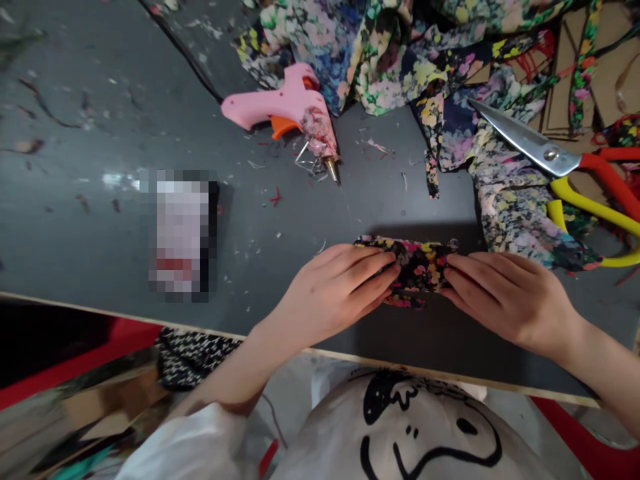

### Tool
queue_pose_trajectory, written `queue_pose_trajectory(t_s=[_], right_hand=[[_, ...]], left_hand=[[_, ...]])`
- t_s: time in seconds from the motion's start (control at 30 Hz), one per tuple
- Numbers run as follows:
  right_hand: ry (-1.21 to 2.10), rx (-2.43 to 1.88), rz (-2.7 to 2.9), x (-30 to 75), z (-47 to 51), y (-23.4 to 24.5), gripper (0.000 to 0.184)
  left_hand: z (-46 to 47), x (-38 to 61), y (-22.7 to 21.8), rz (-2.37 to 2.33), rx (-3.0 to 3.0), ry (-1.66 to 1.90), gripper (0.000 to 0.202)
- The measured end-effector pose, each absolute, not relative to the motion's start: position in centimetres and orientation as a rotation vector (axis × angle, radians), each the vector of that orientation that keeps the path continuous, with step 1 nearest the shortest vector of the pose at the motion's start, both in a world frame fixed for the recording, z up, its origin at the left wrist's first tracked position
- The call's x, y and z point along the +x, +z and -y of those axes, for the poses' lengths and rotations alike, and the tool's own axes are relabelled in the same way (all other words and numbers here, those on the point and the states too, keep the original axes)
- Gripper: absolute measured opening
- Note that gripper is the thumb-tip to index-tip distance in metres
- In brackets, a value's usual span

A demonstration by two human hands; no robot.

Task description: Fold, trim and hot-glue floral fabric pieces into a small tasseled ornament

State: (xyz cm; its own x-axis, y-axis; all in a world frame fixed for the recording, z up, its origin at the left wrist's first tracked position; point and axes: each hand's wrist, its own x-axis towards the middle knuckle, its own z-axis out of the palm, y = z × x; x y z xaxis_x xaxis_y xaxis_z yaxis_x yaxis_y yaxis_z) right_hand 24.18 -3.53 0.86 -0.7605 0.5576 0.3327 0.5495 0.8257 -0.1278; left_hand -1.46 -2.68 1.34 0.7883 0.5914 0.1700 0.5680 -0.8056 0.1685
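A dark floral fabric piece (420,267), strip-like and folded or wrapped, lies at the table's near side between both hands. My left hand (340,283) grips its left end, the fingers bent over the top and the thumb hidden. On the right end, my right hand (505,297) presses with its fingers closed together. Whether something stiff is inside the cloth, I cannot tell. Beyond the hands, a pink hot glue gun (285,107) with an orange trigger rests on its side, nozzle toward the fabric.
Large scissors (550,153) with red and yellow handles lie at right on floral fabric scraps (515,213). Cardboard pieces (570,87) are at the upper right. A blurred-out object (180,233) sits at left on the grey table (100,220). A black cord (180,47) runs from the glue gun.
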Motion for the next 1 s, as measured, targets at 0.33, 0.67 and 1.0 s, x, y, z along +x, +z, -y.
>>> queue_pose_trajectory(t_s=[0.33,0.67,1.0], right_hand=[[0.323,-0.806,2.367,24.2,4.4,2.4,0.011],[0.156,-1.132,2.44,24.2,3.5,1.2,0.032],[0.231,-0.949,2.638,22.8,4.9,0.6,0.029]], left_hand=[[2.5,-1.2,3.2,-1.01,2.756,0.606,0.021],[2.6,-0.8,2.2,-1.392,2.558,0.547,0.047],[6.2,0.0,0.3,-1.207,2.804,0.326,0.034]])
